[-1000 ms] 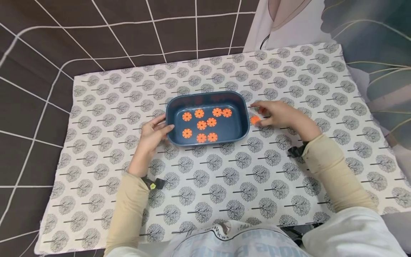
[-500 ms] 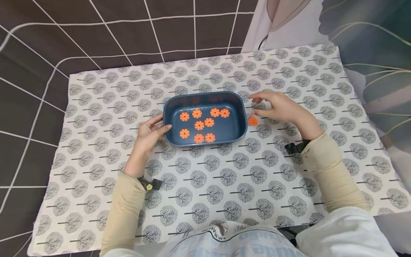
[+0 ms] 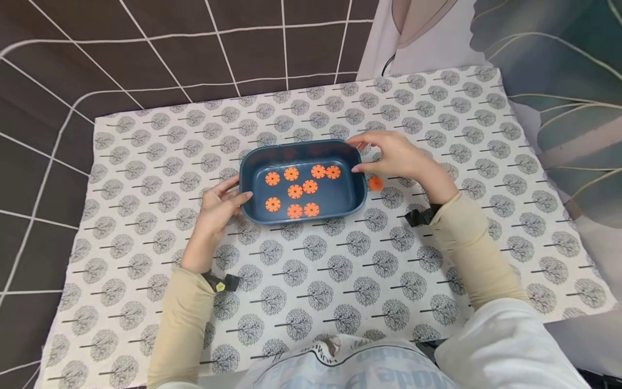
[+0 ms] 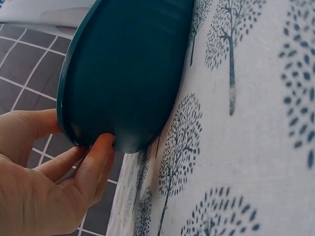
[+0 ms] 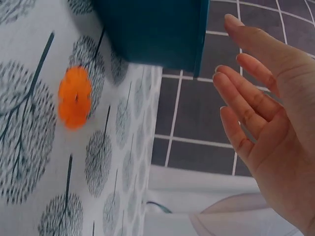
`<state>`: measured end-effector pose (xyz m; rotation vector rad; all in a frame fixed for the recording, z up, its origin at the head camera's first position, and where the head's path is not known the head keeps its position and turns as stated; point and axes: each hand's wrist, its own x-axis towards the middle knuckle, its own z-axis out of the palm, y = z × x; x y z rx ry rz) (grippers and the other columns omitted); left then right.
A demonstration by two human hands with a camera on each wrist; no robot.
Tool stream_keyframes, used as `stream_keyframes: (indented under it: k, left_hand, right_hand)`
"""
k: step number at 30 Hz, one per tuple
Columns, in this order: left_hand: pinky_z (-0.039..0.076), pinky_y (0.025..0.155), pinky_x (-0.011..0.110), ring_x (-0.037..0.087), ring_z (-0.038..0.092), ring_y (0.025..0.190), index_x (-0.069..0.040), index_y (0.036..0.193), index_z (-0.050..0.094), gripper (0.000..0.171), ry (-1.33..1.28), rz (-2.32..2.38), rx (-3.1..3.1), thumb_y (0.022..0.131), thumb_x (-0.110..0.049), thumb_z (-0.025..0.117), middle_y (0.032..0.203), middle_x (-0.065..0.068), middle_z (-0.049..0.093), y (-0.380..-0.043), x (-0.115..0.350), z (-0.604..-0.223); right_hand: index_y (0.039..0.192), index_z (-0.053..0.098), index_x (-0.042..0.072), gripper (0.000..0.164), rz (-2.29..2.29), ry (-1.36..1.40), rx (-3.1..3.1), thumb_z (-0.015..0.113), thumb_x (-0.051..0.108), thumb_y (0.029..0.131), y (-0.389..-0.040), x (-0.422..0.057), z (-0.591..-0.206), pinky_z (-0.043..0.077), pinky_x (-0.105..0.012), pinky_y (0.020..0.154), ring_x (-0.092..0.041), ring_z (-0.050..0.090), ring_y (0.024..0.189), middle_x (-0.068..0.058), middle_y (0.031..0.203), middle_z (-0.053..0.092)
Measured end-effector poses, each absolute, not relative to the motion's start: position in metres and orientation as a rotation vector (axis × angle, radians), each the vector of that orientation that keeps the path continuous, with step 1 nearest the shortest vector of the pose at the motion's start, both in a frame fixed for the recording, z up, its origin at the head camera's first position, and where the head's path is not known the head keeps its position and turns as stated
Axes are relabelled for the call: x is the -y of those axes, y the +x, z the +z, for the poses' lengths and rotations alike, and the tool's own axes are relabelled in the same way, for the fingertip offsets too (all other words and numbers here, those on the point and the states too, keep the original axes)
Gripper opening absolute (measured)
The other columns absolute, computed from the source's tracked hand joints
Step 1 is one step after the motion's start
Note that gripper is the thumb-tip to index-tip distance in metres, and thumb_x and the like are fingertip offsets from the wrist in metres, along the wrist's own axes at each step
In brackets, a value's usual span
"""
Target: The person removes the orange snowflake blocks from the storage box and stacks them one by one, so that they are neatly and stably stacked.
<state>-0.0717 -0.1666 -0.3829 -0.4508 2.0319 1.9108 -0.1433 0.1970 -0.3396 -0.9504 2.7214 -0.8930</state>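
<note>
A dark blue, rounded rectangular plastic tub stands on the tablecloth. Several orange notched plastic discs lie flat on its floor. My left hand holds the tub's left end, thumb over the rim; in the left wrist view its fingers press the outer wall. At the other end, my right hand reaches over the rim with thumb and fingers spread apart. The right wrist view shows that hand close beside the rim, holding nothing. Just outside the right end lies another orange notched disc.
The tree-patterned tablecloth spreads under everything. Behind and to the left hangs a dark, white-gridded cloth. A leaf-patterned curtain hangs at the right, and the person's shirt borders the front edge.
My right hand moves off the orange disc outside the tub and up to the tub's right rim, leaving the disc on the cloth. My left hand keeps its hold.
</note>
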Motion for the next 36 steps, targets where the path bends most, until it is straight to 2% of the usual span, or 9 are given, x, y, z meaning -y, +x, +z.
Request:
stream_keyframes:
  k: [6,14,19,25,36]
  left_hand:
    - [0.055,0.062,0.019,0.009,0.065,0.081,-0.010,0.139,0.043,0.061,-0.470,1.924,-2.015,0.084,-0.002,0.066,0.131,0.020,0.053,-0.071,0.167,-0.383]
    - [0.055,0.062,0.020,0.011,0.064,0.085,-0.011,0.140,0.042,0.061,-0.475,1.906,-2.026,0.084,-0.003,0.064,0.130,0.018,0.054,-0.070,0.167,-0.383]
    - [0.056,0.064,0.021,0.013,0.064,0.089,-0.011,0.140,0.042,0.060,-0.467,1.899,-2.038,0.084,-0.003,0.065,0.130,0.017,0.054,-0.069,0.167,-0.382]
    - [0.057,0.067,0.024,0.013,0.066,0.081,-0.010,0.139,0.043,0.059,-0.455,1.902,-2.033,0.085,-0.003,0.064,0.128,0.019,0.056,-0.069,0.168,-0.382]
    - [0.055,0.063,0.021,0.012,0.064,0.084,-0.009,0.139,0.043,0.058,-0.443,1.884,-2.048,0.085,-0.005,0.065,0.129,0.017,0.055,-0.070,0.169,-0.384]
  right_hand:
    - [0.124,0.058,0.006,0.056,-0.830,-0.981,-2.693,0.080,0.020,0.074,-0.145,-0.178,-0.343,0.047,-0.044,0.092,-0.025,0.059,0.102,-0.013,0.111,0.063]
    - [0.124,0.058,0.006,0.057,-0.626,-1.079,-2.700,0.079,0.024,0.075,-0.145,-0.156,-0.358,0.038,-0.046,0.104,-0.030,0.054,0.114,-0.013,0.122,0.060]
    - [0.125,0.057,0.003,0.057,-0.549,-1.083,-2.729,0.078,0.022,0.076,-0.143,-0.146,-0.363,0.043,-0.043,0.099,-0.028,0.057,0.108,-0.013,0.119,0.061]
    - [0.129,0.050,-0.002,0.064,-0.375,-1.018,-2.756,0.077,0.022,0.077,-0.139,-0.137,-0.364,0.050,-0.041,0.089,-0.026,0.059,0.095,-0.015,0.113,0.059]
    - [0.112,0.064,0.001,0.038,-0.178,-1.008,-2.799,0.074,0.017,0.079,-0.140,-0.128,-0.370,0.052,-0.042,0.083,-0.029,0.060,0.091,-0.012,0.098,0.064]
